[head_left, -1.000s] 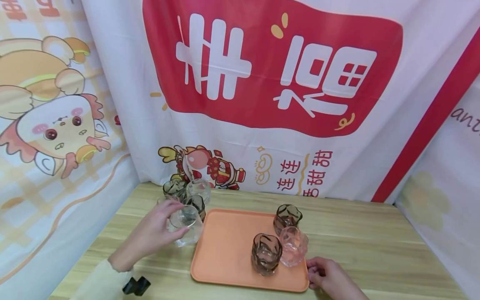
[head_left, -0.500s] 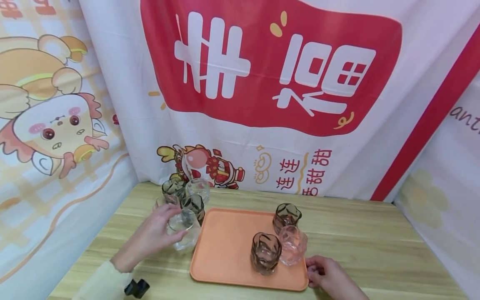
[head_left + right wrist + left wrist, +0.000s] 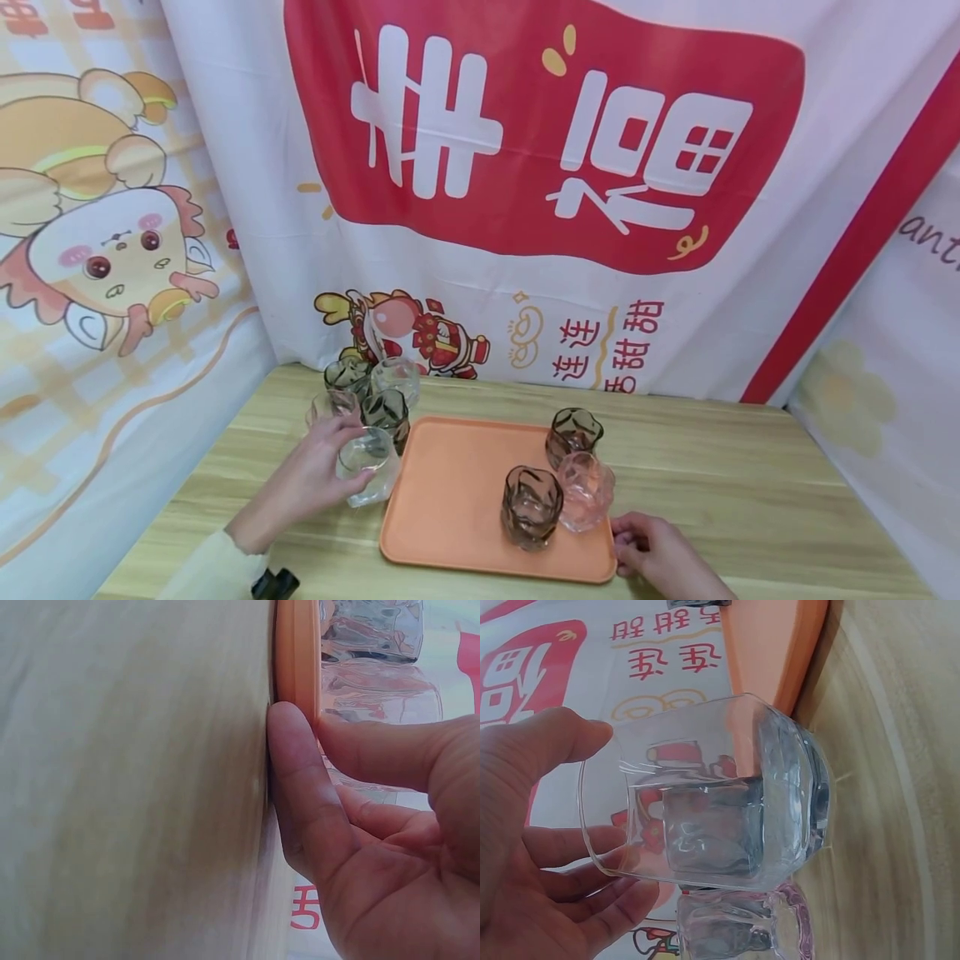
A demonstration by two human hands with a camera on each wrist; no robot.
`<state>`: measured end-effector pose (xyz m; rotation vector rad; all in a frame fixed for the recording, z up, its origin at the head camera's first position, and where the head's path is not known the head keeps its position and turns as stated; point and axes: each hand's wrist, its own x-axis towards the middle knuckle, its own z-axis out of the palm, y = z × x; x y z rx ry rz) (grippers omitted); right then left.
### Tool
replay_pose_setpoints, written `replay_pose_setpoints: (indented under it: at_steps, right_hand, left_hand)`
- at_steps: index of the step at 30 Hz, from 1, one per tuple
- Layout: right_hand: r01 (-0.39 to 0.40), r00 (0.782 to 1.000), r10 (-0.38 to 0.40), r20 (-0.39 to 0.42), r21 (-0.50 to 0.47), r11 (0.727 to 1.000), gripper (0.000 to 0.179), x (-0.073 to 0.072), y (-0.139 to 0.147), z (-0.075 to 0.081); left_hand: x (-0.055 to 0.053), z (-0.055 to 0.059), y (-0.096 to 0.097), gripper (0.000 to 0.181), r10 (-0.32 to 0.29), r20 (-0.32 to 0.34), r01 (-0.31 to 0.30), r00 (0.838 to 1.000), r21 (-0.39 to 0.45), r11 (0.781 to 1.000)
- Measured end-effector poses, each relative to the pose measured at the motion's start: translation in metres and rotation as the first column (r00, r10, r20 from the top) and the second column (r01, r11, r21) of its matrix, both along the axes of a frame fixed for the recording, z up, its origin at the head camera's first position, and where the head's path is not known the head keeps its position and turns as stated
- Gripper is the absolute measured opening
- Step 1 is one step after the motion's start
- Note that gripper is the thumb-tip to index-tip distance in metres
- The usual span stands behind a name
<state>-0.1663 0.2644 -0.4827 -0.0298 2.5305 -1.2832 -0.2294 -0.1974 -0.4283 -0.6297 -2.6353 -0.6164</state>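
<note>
Left hand point(image 3: 318, 467): thumb and fingers grip clear glass point(image 3: 372, 483) near rim, just beside left edge of orange tray point(image 3: 450, 500). Right hand point(image 3: 660, 550) pinches right edge. Open tray surface reaches brown glass point(image 3: 532, 510).

I read white 幸福 point(image 3: 487, 135) (lying sideways) on the red patch point(image 3: 525, 225), and red 连连 point(image 3: 577, 346) and 甜甜 point(image 3: 637, 333) on white cloth point(image 3: 697, 333). The right cloth point(image 3: 900, 325) says “ant” point(image 3: 928, 236).

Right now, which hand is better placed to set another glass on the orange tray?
Probably the left hand: it holds a clear glass beside the orange tray's left edge. The right hand is occupied, pinching the tray's right edge.
</note>
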Motion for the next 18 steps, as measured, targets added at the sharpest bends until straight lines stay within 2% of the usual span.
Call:
replay_pose_setpoints:
  at_steps: [11, 14, 18]
  right_hand:
    - [0.018, 0.999, -0.017, 0.034, -0.020, 1.000, 0.024, 0.000, 0.001, -0.001]
    - [0.012, 0.999, -0.011, 0.032, -0.030, 0.999, 0.024, 0.000, 0.001, -0.001]
    - [0.008, 1.000, -0.007, 0.023, -0.021, 1.000, 0.025, 0.001, 0.000, 0.001]
  left_hand:
    - [0.000, -0.007, -0.003, 0.056, -0.008, -0.097, 0.010, 0.995, 0.018, 1.000]
    - [0.002, -0.004, -0.003, 0.056, -0.016, -0.095, 0.018, 0.995, 0.021, 1.000]
    - [0.003, 0.007, 0.000, 0.056, -0.030, -0.102, 0.035, 0.994, 0.056, 0.998]
